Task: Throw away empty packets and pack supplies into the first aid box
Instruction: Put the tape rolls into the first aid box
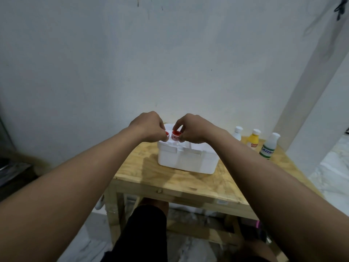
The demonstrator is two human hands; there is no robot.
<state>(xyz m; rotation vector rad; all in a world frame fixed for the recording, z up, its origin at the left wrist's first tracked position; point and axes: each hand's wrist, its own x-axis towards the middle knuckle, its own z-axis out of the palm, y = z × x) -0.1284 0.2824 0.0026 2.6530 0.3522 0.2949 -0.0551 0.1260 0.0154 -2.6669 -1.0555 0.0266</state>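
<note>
Directly above the first aid box [187, 159] on the tabletop [170, 178], the left hand [149, 127] pinches a red-topped container [167, 133] in its grip and the right hand [192, 129] pinches a second red-topped container [176, 134], both nearly touching.

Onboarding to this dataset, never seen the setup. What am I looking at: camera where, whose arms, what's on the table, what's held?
No machine here: a person works with bare hands. The one picture comes from a wide-angle camera on their head, looking forward and down, so both forearms reach in from the bottom. A wooden table stands by a wall. On it sits a white box, with three bottles to its right: a white bottle, a yellow bottle and a green-labelled bottle. Over the box, the left hand pinches a small red-topped piece and the right hand pinches a second red-topped piece. What those pieces are is too small to tell.
</note>
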